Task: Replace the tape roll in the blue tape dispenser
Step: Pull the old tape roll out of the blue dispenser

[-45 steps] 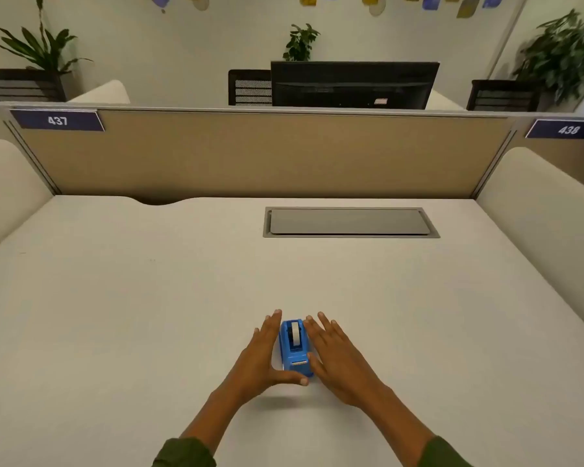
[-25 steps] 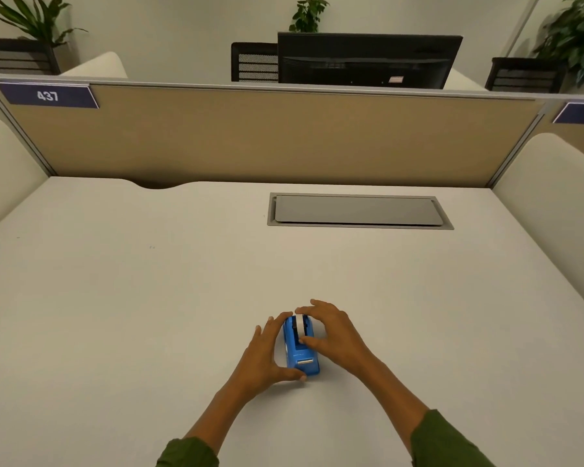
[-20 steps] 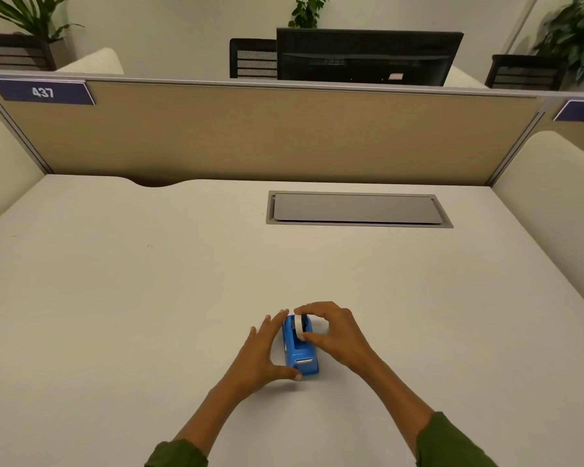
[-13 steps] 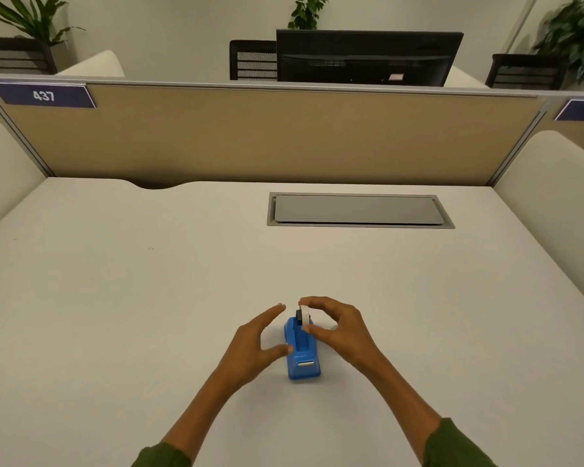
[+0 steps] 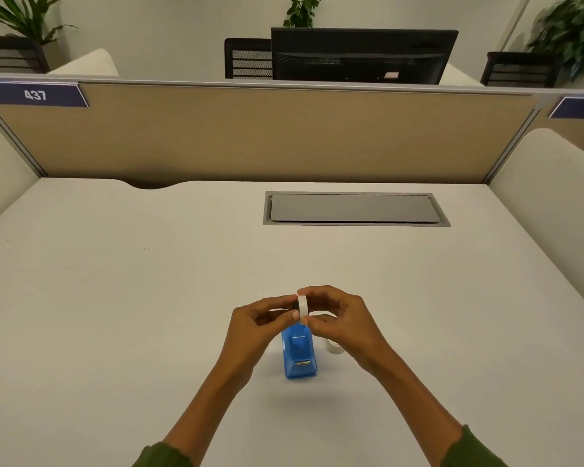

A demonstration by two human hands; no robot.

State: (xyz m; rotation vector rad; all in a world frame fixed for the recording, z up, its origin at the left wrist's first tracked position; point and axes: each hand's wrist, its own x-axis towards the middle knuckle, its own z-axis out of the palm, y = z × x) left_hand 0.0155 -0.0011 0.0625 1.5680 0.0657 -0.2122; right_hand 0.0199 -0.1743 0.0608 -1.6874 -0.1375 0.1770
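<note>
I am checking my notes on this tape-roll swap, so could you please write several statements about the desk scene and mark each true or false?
1. The white tape roll is seated in the blue tape dispenser. False: it is held above the dispenser.
2. Both the left hand and the right hand touch the roll. True.
3. The dispenser is lifted off the desk. False: it stands on the desk below the hands.
4. A second, small pale roll lies on the desk just right of the dispenser. True.
5. The cable hatch in the desk is open. False: its lid is shut.
</note>
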